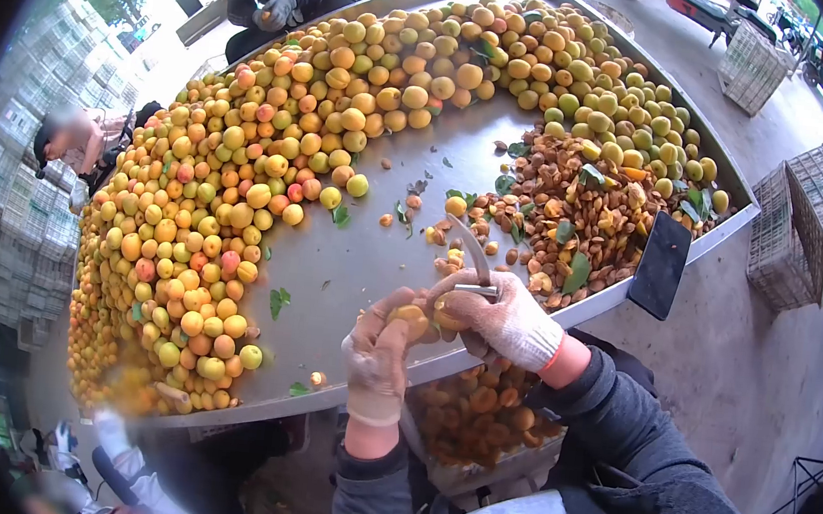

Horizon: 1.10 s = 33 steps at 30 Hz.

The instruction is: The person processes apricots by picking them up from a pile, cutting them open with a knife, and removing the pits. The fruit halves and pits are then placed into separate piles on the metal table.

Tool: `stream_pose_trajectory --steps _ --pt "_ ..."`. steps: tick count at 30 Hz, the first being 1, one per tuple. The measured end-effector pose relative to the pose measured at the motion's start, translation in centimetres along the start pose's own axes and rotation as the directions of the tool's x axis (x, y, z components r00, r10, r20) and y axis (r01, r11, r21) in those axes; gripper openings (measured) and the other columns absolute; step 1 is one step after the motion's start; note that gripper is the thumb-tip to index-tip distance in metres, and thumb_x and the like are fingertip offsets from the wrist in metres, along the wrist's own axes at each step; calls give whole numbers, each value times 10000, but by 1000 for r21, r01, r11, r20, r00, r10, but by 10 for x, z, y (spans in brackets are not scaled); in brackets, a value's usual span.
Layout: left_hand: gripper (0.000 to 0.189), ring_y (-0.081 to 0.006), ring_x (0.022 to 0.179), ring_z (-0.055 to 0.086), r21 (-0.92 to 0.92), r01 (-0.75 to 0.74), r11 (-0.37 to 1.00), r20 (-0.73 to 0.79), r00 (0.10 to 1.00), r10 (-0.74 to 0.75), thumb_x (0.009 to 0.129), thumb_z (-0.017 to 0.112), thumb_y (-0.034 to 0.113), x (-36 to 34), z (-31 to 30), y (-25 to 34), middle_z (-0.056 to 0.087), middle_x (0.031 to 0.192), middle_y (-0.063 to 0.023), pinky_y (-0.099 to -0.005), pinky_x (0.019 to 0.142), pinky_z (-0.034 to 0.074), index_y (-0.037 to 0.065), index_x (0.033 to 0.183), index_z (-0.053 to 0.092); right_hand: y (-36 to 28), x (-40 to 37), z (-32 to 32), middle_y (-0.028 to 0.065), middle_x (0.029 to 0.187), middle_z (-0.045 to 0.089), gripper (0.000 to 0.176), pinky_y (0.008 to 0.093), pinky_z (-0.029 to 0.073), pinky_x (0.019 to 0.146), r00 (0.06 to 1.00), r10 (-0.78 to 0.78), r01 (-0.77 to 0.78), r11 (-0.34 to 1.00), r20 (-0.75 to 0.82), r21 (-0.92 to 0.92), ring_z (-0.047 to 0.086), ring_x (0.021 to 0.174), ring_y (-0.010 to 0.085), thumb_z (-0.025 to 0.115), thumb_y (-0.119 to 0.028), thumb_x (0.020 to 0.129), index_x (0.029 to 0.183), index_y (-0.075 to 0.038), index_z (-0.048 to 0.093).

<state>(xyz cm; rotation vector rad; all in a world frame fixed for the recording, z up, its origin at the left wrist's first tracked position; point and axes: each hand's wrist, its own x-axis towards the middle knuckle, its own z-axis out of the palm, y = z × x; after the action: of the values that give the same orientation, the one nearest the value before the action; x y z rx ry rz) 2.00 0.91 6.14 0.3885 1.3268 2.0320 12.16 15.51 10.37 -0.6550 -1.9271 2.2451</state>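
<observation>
Both my hands wear whitish work gloves and meet above the near edge of the metal table (361, 262). My left hand (381, 359) is closed around an apricot (411, 321), partly hidden by the fingers. My right hand (505, 322) grips a small curved knife (473, 252), its blade pointing up and away from me. A yellow piece of fruit (446, 313) shows by the right thumb, touching or close to the left hand's fingers. Under the table edge, below my hands, a container holds many apricot halves (481, 410).
Whole apricots (224, 227) are heaped along the left and far sides. A pile of apricot pits (586, 215) lies right of centre, beside a black phone (661, 265) on the table's edge. Plastic crates (816, 229) stand at right. Other people work across and left.
</observation>
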Motion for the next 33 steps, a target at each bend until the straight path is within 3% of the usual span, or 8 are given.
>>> stream_pose_trajectory --steps 3,7,11,13,19,25,30,33 --pt "374 -217 843 656 -167 -9 986 -61 998 -1 938 580 202 0 5 6 656 979 -124 -323 735 555 -43 1216 531 -7 -7 -14 39 708 645 252 198 410 485 981 149 -167 976 127 138 538 547 56 515 -203 912 1076 -81 662" --pt "502 -168 677 596 -149 8 989 -65 998 -18 949 517 438 1 -7 2 611 847 -78 -285 619 517 16 1219 544 1 -6 -22 39 807 670 272 278 508 729 955 4 159 835 295 -526 646 832 135 634 -262 874 1046 -55 676" --pt "632 -134 561 516 -80 105 991 -54 993 -109 926 435 593 0 -2 -7 568 740 -50 -241 518 432 37 1198 561 -19 -7 -3 -4 584 521 183 218 344 401 981 -39 45 999 -192 27 466 450 82 585 -103 876 1040 -61 656" --pt "661 -128 535 497 -36 148 988 -48 988 -150 918 418 624 0 3 -9 558 714 -43 -234 497 413 41 1191 567 -16 -3 8 -27 541 390 164 223 237 348 905 -131 338 798 -405 498 324 379 63 543 -52 888 1035 -57 615" --pt "626 -107 473 495 99 264 959 -47 964 -261 940 421 584 -6 18 -15 595 779 -78 -214 409 398 8 1108 601 -17 -3 27 -16 540 371 158 247 259 358 823 -188 510 661 -535 551 312 385 76 518 -22 897 1049 -30 560" --pt "374 -83 556 533 274 114 955 -47 993 -105 982 460 387 -10 32 -21 582 726 -51 -209 433 392 54 996 628 -1 0 30 38 641 542 173 245 366 387 595 -624 705 708 -506 -45 474 414 115 521 56 866 994 -22 607" --pt "264 -74 608 543 624 -374 686 86 906 415 964 526 261 1 17 -55 623 767 -36 -226 518 426 26 925 640 -6 -7 29 58 925 658 213 270 511 692 630 -716 653 698 -301 -292 641 777 154 572 86 815 976 -22 660" --pt "282 -92 649 574 533 -138 835 40 990 138 969 515 243 -5 16 -43 651 802 -38 -247 569 465 -5 995 645 -7 17 11 23 735 580 131 202 388 451 485 -837 745 548 -255 -382 525 542 88 562 14 871 958 -27 651"
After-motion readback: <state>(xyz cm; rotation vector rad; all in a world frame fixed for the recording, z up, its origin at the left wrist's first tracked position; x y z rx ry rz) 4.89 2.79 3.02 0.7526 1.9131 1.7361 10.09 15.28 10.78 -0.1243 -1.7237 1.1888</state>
